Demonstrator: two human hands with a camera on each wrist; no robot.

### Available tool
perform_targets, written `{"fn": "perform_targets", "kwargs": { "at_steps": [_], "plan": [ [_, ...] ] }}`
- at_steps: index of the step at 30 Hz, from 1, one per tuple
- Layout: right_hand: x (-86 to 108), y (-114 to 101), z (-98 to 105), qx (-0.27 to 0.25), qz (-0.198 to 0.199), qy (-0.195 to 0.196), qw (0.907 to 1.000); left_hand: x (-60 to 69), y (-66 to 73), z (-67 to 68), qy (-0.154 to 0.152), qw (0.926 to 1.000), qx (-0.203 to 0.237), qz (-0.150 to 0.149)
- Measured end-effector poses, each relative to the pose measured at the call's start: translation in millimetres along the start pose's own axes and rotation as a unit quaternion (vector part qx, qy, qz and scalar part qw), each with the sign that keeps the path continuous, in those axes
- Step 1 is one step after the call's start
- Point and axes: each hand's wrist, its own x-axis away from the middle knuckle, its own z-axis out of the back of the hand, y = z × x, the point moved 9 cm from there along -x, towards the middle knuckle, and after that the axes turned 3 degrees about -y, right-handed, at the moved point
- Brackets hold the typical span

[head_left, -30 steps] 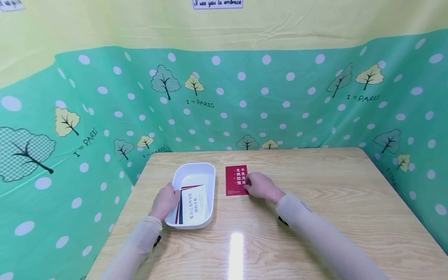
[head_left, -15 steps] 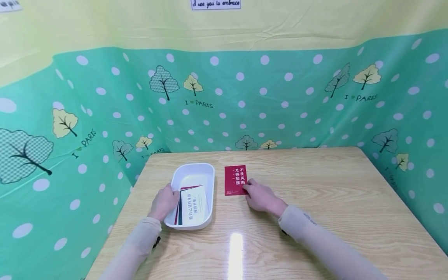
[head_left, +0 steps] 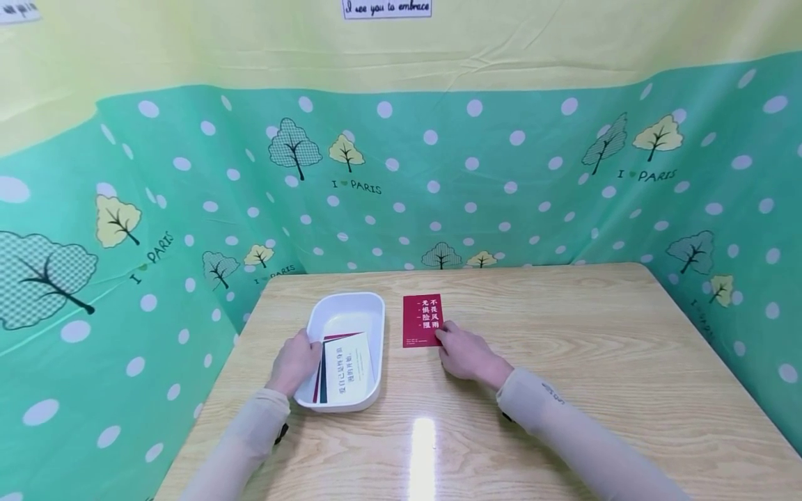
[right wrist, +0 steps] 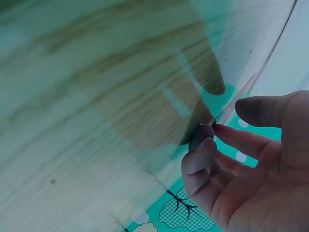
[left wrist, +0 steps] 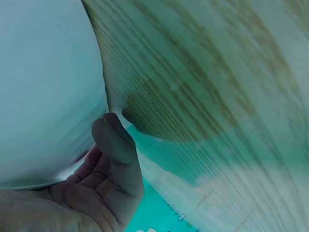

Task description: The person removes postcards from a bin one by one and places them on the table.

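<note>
A white plastic basin (head_left: 347, 299) stands on the left part of the table, its left rim gripped by my left hand (head_left: 296, 362). Inside lie several overlapping cards, with a white printed card (head_left: 347, 369) on top. In the left wrist view the fingers curl under the basin's wall (left wrist: 48, 96). Right of the basin is a red card (head_left: 421, 320) with white lettering. My right hand (head_left: 470, 353) pinches its lower right edge. From the right wrist the card shows only as a thin edge beside the fingertips (right wrist: 205, 133).
The wood-grain table (head_left: 551, 334) carries a bright light reflection near its front. A green and yellow patterned cloth (head_left: 401, 153) hangs behind the table and along both sides.
The right hand has shifted from the card's right side to its lower right edge. The red card has moved very slightly away from me. Left hand and basin stay put.
</note>
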Motion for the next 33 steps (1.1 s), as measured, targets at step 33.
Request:
{"fn": "perform_targets", "kwargs": {
  "at_steps": [33],
  "plan": [
    [-7.2, -1.6, 2.0, 0.003, -0.012, 0.0, 0.9999, 1.7, 0.0, 0.6, 0.008, 1.0, 0.001, -0.006]
  ]
}}
